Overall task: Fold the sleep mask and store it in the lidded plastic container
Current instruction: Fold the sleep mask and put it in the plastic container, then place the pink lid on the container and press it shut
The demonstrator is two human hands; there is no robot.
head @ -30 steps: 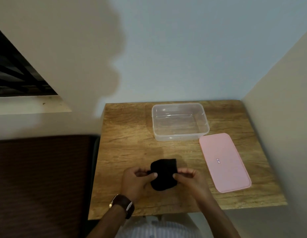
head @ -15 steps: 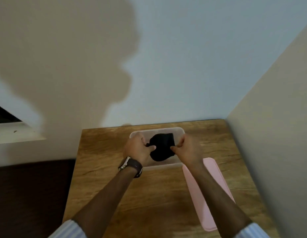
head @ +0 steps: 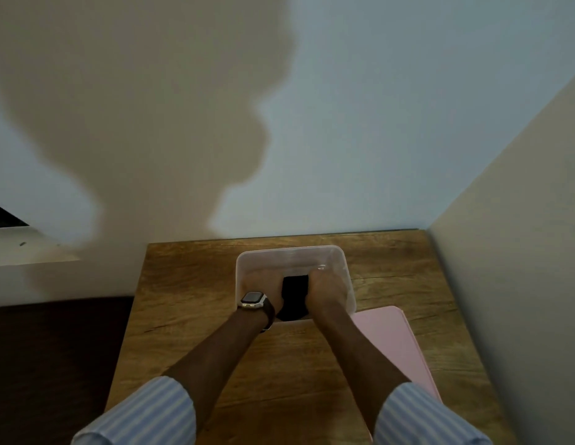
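Note:
The folded black sleep mask (head: pixel 294 295) sits low inside the clear plastic container (head: pixel 291 252) at the back middle of the wooden table (head: pixel 190 284). My left hand (head: pixel 262 284), with a watch on its wrist, holds the mask's left side. My right hand (head: pixel 326 289) holds its right side. Both hands reach down into the container, and their fingertips are hidden behind the mask and the container wall. The pink lid (head: pixel 398 342) lies flat on the table to the right of the container, partly covered by my right forearm.
A pale wall runs just behind the table and a beige wall (head: pixel 520 252) closes in the right edge. A dark brown surface (head: pixel 55 364) lies left of the table. My striped sleeves fill the bottom of the view.
Both hands carried the folded mask from the table's front to over the container, then lowered it inside. My head came forward, so the table fills less of the view.

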